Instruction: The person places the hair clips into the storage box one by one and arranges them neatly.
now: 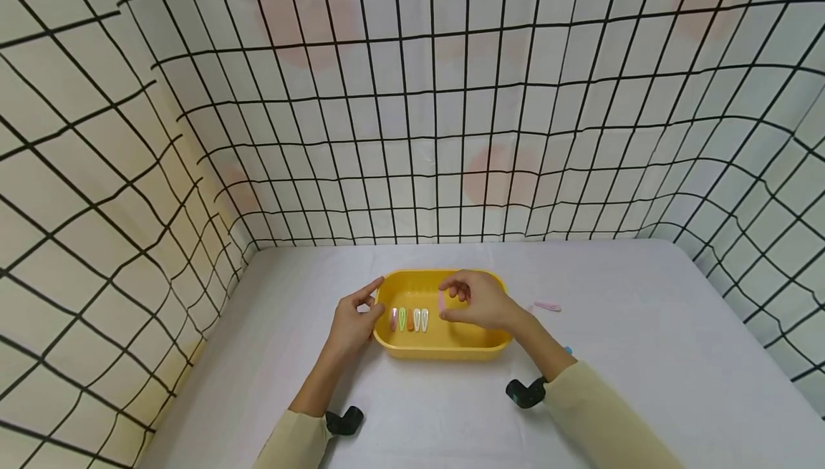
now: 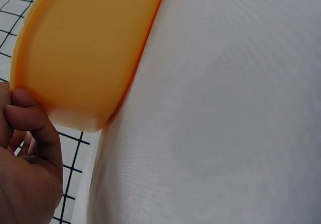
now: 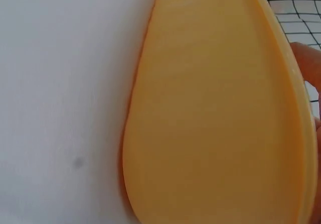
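Observation:
A yellow plastic tray stands on the white table. My left hand holds its left end, thumb at the rim; in the left wrist view the fingers pinch that edge. Inside the tray's left half lies a row of snap hair clips: a pink one, a green one, an orange one and two white ones. Over the tray's right half, my right hand pinches a pink hair clip between thumb and fingers. The tray wall hides most of that hand in the right wrist view.
Another pink hair clip lies on the table right of the tray. A small blue thing shows partly behind the right forearm. Black grid netting over white cloth closes off the back and both sides.

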`<state>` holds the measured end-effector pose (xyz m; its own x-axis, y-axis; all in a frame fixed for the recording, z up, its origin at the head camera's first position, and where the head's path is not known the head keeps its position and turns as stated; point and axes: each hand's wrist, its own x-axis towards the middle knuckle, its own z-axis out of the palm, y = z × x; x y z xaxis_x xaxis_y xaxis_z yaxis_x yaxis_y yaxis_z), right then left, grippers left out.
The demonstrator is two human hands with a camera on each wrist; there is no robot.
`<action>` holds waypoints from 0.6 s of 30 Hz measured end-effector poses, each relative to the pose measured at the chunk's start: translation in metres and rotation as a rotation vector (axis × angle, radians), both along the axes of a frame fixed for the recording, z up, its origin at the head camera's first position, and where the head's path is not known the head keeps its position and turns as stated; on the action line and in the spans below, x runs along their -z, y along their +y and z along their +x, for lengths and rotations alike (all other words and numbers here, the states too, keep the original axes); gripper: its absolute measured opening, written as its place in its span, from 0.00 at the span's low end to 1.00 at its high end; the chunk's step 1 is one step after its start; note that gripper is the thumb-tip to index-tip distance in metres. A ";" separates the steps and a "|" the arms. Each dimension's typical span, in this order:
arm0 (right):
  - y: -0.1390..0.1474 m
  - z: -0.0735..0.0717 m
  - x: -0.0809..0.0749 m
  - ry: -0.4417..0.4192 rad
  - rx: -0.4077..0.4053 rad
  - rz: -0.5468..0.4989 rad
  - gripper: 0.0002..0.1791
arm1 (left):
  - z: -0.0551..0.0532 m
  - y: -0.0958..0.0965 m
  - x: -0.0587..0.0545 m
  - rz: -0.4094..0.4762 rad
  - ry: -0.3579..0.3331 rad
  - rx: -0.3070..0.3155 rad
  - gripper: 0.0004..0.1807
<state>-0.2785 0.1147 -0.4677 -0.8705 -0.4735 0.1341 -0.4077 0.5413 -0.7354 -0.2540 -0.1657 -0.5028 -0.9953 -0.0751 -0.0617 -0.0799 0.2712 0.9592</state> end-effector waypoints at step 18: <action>-0.021 -0.004 0.010 -0.082 -0.001 0.049 0.23 | -0.002 0.000 0.001 -0.008 -0.008 0.003 0.32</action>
